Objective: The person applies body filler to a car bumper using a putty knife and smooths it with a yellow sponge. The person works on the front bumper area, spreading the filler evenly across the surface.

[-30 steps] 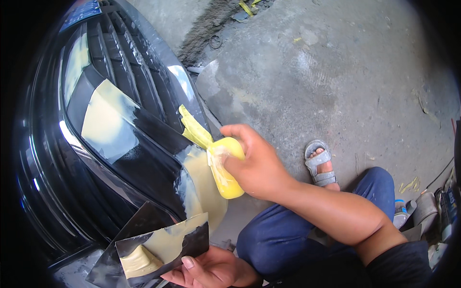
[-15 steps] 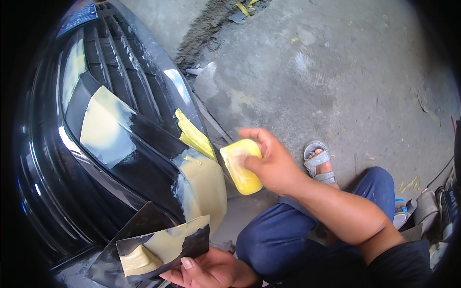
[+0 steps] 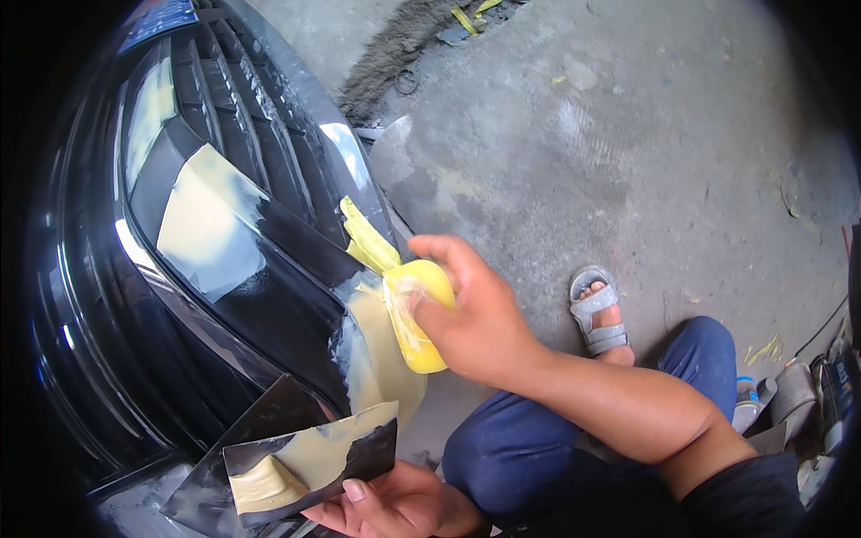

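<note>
While left hand (image 3: 404, 502) grasps cream-smeared dark plate (image 3: 323, 450) at 7 o'clock, right hand (image 3: 484, 318) clasps yellow spreader (image 3: 415, 337) over cream patch (image 3: 369, 359); black bumper (image 3: 269, 323) at 9 o'clock.

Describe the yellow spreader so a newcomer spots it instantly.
Start at the black bumper filling the picture's left side. At its right edge, the right hand grips the spreader. Unlike the ragged, paler yellow strip just above, it is a smooth, round-cornered block with whitish smears.

Includes concrete floor (image 3: 682, 179), bearing yellow scraps (image 3: 464, 21) at top, a dark ring (image 3: 408, 83) nearby, and thin strips (image 3: 762, 350) at right.
</note>
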### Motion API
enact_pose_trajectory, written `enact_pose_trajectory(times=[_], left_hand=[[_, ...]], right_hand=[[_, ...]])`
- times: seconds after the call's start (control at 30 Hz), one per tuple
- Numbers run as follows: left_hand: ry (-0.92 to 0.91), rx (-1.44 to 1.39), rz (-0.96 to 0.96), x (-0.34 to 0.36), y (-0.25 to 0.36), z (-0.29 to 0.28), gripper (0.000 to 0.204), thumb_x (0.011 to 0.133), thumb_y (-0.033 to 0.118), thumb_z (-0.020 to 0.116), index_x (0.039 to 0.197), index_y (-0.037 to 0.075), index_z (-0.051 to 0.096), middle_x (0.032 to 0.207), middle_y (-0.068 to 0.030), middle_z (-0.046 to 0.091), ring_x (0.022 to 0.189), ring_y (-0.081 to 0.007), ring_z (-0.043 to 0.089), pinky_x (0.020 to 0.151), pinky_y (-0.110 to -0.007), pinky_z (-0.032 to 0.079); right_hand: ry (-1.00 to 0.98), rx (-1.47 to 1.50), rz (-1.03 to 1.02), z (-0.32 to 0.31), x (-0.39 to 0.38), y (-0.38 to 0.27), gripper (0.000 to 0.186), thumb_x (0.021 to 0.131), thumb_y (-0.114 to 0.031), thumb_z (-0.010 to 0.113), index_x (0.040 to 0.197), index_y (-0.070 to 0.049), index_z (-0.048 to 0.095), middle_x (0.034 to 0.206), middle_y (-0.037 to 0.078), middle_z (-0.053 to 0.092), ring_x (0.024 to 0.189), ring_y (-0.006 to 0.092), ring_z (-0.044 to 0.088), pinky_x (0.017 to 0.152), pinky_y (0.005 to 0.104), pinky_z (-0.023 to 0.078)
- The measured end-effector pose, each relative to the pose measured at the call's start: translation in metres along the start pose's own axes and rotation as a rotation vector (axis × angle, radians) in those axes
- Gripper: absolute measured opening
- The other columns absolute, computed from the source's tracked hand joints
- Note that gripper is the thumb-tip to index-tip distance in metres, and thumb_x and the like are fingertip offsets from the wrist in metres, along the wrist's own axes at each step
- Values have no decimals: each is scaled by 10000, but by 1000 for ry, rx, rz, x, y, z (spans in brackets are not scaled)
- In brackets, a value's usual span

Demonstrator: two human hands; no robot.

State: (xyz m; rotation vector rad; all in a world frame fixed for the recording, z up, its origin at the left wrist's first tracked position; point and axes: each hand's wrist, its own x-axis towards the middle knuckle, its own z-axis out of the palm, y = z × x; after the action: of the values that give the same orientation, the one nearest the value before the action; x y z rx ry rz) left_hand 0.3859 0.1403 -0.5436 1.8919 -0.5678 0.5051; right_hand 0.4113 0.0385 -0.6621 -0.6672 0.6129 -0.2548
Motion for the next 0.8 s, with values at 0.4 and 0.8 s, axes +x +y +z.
enact_pose_trajectory(times=[0.4,0.8], left_hand=[[-50,-127,-188,2,12,-5,614,887,22,470,1457,-94,273,1444,-244,402,1307,-342,451,1138,-464,314],[-183,-289,-508,6,14,-3,635,877,-17,468,1475,-61,257,1411,-250,456,1273,-336,505,1115,-452,368]], right_hand=[[-356,454,-93,-21,8,-56,544,934,7,556,1417,7,304,1151,144,644,1035,175,627,880,309,509],[-500,-33,-686,-64,-56,-24,453,785,111,635,1224,-2,624,1176,97,684,1094,270,632,990,400,502]])
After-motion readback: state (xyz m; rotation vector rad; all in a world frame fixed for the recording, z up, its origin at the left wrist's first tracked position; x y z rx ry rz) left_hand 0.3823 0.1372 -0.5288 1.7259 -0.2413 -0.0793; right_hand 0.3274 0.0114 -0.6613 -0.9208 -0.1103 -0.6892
